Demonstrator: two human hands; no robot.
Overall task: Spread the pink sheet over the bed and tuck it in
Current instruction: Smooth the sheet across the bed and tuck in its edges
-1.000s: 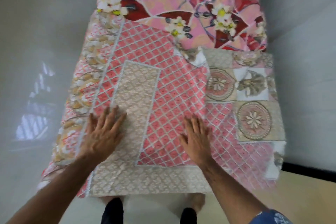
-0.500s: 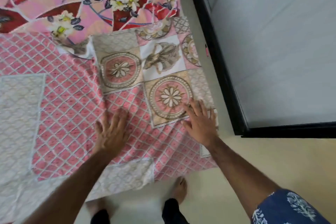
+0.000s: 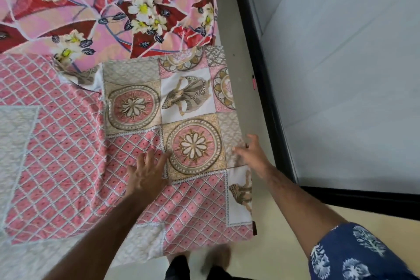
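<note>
The right hand [image 3: 251, 157] has slid from the medallion patch out to the right edge of the pink sheet [image 3: 68, 166], fingers spread and loose over the hem. The left hand [image 3: 146, 171] stays flat, fingers splayed, pressing the sheet on the bed's near right corner.

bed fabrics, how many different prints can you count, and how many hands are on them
Pink lattice sheet: 1
Floral red and pink cloth: 1
Medallion patchwork cloth: 1
Hands: 2, the left hand flat on the lattice sheet, the right hand at the patchwork cloth's right edge
Total: 3 fabrics and 2 hands, 5 things
</note>
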